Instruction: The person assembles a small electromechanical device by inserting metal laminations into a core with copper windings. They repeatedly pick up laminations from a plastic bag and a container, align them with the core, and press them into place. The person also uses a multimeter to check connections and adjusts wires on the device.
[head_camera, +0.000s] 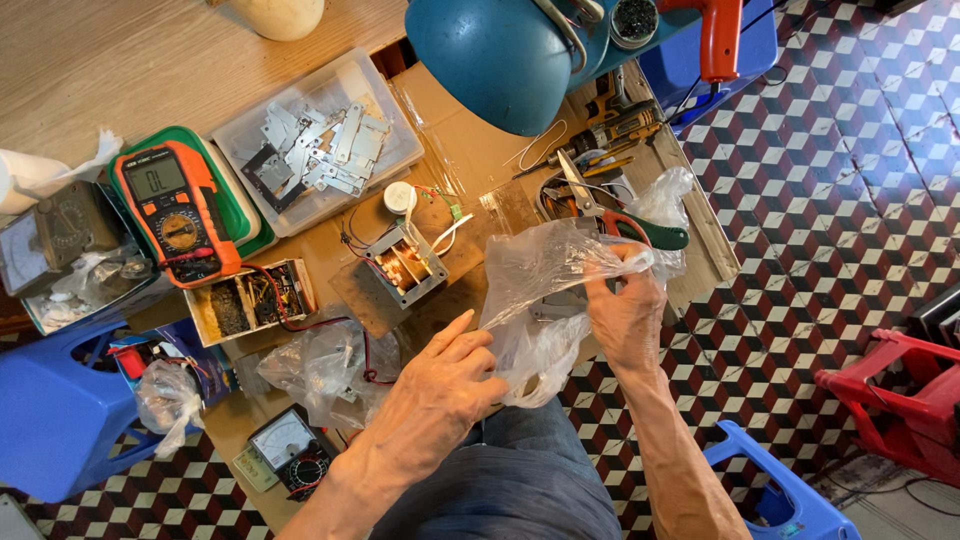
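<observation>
1. Currently, my left hand (440, 375) and right hand (625, 315) both pinch a clear plastic bag (545, 290) over the bench's (460, 140) near edge.
2. I judge thin film could tear or slip, spilling contents near the transformer (403, 265).

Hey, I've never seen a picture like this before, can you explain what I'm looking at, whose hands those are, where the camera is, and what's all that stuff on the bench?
The camera sits on a person's head and looks straight down, so the two bare hands are that person's own. Both hold a clear plastic bag: the left hand grips its lower part, and the right hand pinches its upper edge.

On the wooden workbench lie an orange multimeter, a clear tray of metal plates, a small transformer with copper windings, scissors with red and green handles and an older needle meter. A blue lamp shade hangs over it. Blue and red plastic stools stand on the patterned floor.
</observation>
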